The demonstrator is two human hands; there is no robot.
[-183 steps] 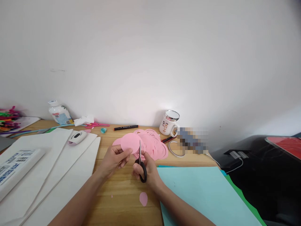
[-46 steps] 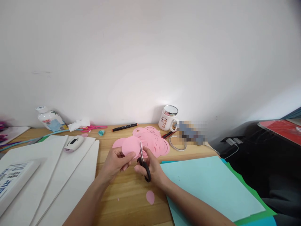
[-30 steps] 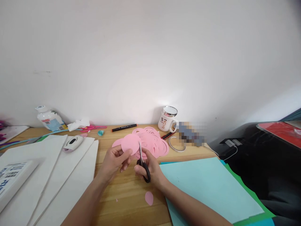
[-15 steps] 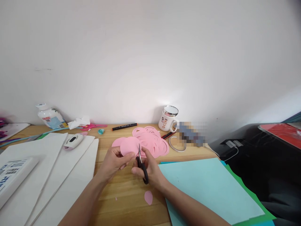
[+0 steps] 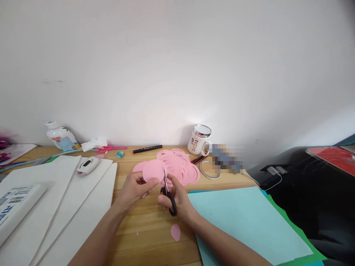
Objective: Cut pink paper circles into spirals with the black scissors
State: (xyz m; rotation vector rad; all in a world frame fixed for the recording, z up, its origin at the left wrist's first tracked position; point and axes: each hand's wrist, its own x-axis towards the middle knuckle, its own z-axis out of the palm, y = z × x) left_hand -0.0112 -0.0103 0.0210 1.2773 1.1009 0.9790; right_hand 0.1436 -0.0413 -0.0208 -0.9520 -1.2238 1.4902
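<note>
My left hand (image 5: 135, 189) pinches a round pink paper piece (image 5: 153, 170) just above the wooden desk (image 5: 146, 225). My right hand (image 5: 177, 199) grips black-handled scissors (image 5: 167, 192), whose blades point up into the right edge of that pink piece. Behind them lies a heap of pink paper offcuts (image 5: 181, 168) with round holes. A small pink petal-shaped scrap (image 5: 175, 232) lies on the desk in front of my right wrist.
White sheets (image 5: 63, 207) and a printed white box (image 5: 13, 203) cover the left. Light blue paper (image 5: 246, 221) over green lies at the right. Along the wall stand a bottle (image 5: 59, 135), a black marker (image 5: 147, 149), a white mug (image 5: 199, 139) and a tape ring (image 5: 208, 170).
The scissors have kept working along the pink piece's edge, and my left hand has turned it slightly. The camera shifted a little.
</note>
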